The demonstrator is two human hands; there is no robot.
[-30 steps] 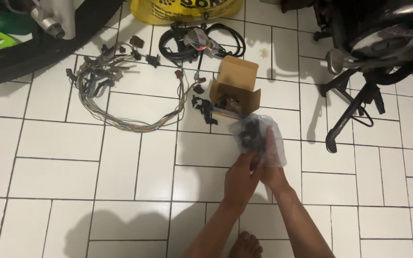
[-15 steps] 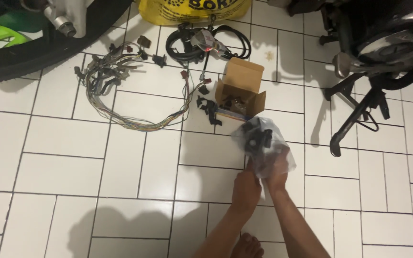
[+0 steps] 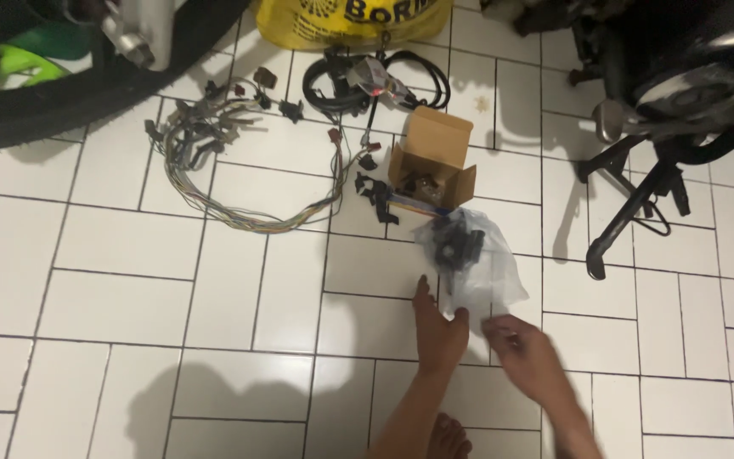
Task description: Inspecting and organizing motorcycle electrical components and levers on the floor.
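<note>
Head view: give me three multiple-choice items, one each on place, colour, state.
1. Where is the clear plastic bag?
A. in front of the cardboard box
B. on the tyre
C. inside the yellow bag

2. What colour is the sack at the top edge?
A. blue
B. yellow
C. red

3. How is the cardboard box?
A. taped shut
B. crushed flat
C. open, flaps up

Key: 1 A, the bag lies on the tiled floor just nearer than the box; 2 B, it is bright yellow; 3 C, flaps stand open, dark parts show inside.

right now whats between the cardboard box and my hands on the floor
In the head view, the clear plastic bag holding a black part lies between the open cardboard box and both hands: left hand, right hand.
</note>
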